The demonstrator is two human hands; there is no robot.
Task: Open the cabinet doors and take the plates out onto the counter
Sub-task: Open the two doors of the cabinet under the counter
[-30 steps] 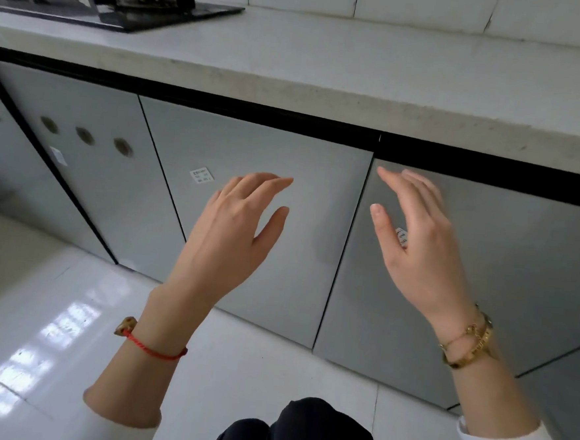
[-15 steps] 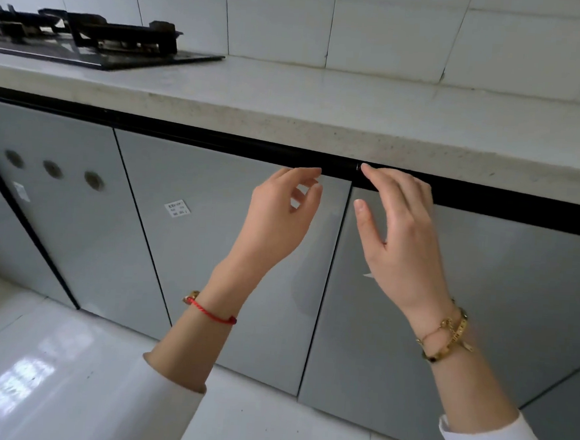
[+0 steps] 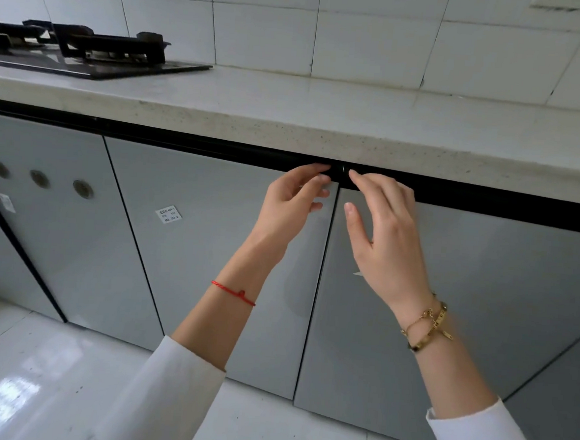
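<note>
Two grey cabinet doors stand closed under the counter (image 3: 322, 126): the left door (image 3: 203, 255) and the right door (image 3: 482, 302), meeting at a vertical seam. My left hand (image 3: 289, 202) reaches the top right corner of the left door, its fingertips at the black strip above the door. My right hand (image 3: 383, 233) reaches the top left corner of the right door, its fingertips touching the same strip. The fingers of both hands are slightly bent and hold nothing. No plates are in view; the doors hide the inside.
A black gas hob (image 3: 87, 54) sits on the counter at the far left. Another grey door with three round holes (image 3: 39, 202) lies to the left. White wall tiles rise behind the counter, and a glossy white floor (image 3: 29, 390) lies below.
Both hands have risen from mid-door height to the doors' top corners at the seam. The view has tilted upward, showing more counter and wall.
</note>
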